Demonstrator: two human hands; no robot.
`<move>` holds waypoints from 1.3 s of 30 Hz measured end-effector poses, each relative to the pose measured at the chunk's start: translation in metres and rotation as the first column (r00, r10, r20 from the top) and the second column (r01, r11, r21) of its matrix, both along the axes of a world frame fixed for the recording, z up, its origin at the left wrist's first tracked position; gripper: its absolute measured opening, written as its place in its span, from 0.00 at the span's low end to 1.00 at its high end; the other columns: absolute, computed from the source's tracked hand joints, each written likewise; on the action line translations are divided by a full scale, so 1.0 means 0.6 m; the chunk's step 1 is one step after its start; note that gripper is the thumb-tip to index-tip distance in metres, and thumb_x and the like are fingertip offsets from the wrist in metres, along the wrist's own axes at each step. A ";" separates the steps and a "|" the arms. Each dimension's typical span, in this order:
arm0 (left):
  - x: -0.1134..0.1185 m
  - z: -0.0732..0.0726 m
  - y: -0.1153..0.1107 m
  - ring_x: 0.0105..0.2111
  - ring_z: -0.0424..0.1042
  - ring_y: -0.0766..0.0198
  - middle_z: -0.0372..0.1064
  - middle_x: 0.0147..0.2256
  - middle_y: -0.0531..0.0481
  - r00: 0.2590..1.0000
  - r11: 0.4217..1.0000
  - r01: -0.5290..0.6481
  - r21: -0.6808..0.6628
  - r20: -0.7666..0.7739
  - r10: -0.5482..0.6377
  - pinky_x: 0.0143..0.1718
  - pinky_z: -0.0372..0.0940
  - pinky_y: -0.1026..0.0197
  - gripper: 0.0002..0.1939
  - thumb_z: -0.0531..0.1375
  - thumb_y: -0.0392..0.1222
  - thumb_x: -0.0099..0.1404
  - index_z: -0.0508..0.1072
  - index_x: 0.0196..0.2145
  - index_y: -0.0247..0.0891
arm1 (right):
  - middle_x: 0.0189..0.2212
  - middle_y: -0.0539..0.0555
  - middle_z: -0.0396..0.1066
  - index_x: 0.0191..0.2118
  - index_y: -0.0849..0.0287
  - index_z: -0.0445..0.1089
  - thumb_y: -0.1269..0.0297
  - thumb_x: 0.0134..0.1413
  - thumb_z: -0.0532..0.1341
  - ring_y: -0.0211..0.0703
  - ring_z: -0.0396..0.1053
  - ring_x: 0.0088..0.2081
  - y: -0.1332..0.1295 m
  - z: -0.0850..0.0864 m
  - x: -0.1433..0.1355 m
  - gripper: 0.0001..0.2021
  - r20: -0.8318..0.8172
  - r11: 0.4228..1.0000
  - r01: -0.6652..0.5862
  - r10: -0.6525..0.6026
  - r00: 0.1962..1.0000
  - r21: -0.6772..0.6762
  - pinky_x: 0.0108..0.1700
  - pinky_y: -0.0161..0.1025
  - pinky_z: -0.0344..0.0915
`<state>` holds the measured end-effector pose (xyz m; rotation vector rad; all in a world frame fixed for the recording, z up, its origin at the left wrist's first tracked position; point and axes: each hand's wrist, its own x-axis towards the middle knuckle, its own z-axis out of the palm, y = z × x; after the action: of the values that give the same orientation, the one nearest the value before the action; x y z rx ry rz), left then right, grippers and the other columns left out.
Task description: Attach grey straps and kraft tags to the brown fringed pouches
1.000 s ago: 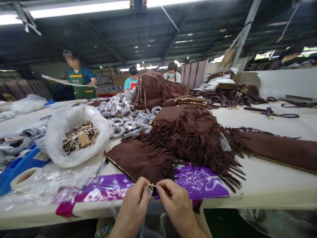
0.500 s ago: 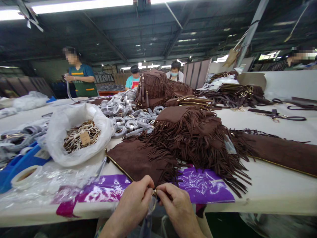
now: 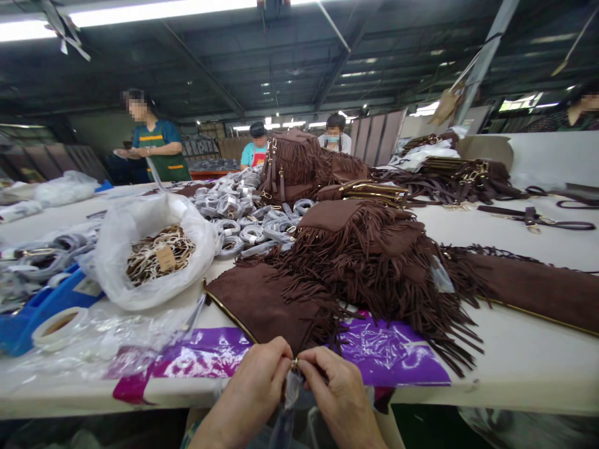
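Note:
At the table's near edge my left hand (image 3: 255, 390) and my right hand (image 3: 337, 394) meet fingertip to fingertip. Between them they pinch a small gold metal ring (image 3: 294, 363) at the near corner of a flat brown suede fringed bag (image 3: 271, 305). A strip of clear plastic film (image 3: 286, 405) hangs down from the ring between my hands. The bag lies on a purple plastic sheet (image 3: 388, 349). Behind it rises a pile of brown fringed bags (image 3: 369, 255).
A white plastic bag of tags on strings (image 3: 154, 252) sits at left, near a tape roll (image 3: 58, 324) and a blue tray (image 3: 32, 312). Grey wrapped straps (image 3: 243, 218) fill the middle. Several other people work behind the table; one in a green apron (image 3: 156, 146) stands far left.
My hands have stayed together on the ring and slid slightly right and toward me; the clear film now hangs lower. The person in the green apron lowered the sheet they held.

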<state>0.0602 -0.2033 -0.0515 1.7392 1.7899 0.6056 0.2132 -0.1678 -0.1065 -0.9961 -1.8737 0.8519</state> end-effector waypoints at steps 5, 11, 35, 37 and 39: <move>0.002 -0.009 0.006 0.29 0.68 0.60 0.68 0.25 0.51 0.999 0.999 0.004 0.034 -0.050 -0.002 0.29 0.50 0.63 0.09 0.49 0.35 0.65 0.64 0.28 0.41 | 0.24 0.49 0.72 0.29 0.55 0.73 0.63 0.60 0.55 0.40 0.69 0.26 -0.003 -0.001 -0.001 0.12 0.009 0.999 -0.024 0.024 1.000 -0.033 0.30 0.35 0.59; -0.006 0.016 0.014 0.24 0.67 0.60 0.66 0.23 0.52 0.979 0.995 -0.034 0.096 -0.196 0.052 0.27 0.47 0.61 0.08 0.47 0.35 0.67 0.61 0.30 0.41 | 0.25 0.49 0.72 0.31 0.55 0.72 0.59 0.61 0.55 0.41 0.71 0.28 0.012 0.032 0.019 0.12 0.017 0.984 -0.097 0.101 0.995 -0.152 0.31 0.35 0.61; 0.024 -0.009 0.035 0.27 0.66 0.63 0.68 0.24 0.51 0.983 0.968 -0.127 0.217 0.161 0.092 0.30 0.55 0.63 0.12 0.55 0.38 0.61 0.71 0.21 0.38 | 0.24 0.46 0.68 0.29 0.57 0.71 0.60 0.59 0.59 0.40 0.64 0.29 0.067 0.053 0.013 0.10 -0.224 0.936 -0.243 0.187 0.956 -0.254 0.33 0.34 0.61; 0.027 -0.011 0.036 0.27 0.66 0.63 0.67 0.24 0.51 0.980 0.967 -0.146 0.207 0.167 0.113 0.30 0.55 0.63 0.12 0.55 0.39 0.61 0.71 0.20 0.38 | 0.24 0.47 0.68 0.29 0.57 0.71 0.61 0.58 0.59 0.40 0.65 0.29 0.066 0.055 0.013 0.09 -0.206 0.946 -0.217 0.168 0.964 -0.242 0.33 0.34 0.62; 0.029 -0.013 0.037 0.27 0.65 0.63 0.67 0.24 0.52 0.979 0.966 -0.154 0.206 0.167 0.120 0.29 0.55 0.63 0.12 0.55 0.39 0.61 0.70 0.20 0.38 | 0.24 0.47 0.69 0.29 0.57 0.72 0.61 0.58 0.59 0.41 0.66 0.29 0.064 0.057 0.013 0.09 -0.191 0.953 -0.198 0.155 0.969 -0.228 0.33 0.34 0.62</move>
<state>0.0776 -0.1813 -0.0596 1.6647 1.8013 1.0004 0.2210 -0.1295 -0.0723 -0.8777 -1.7570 1.2620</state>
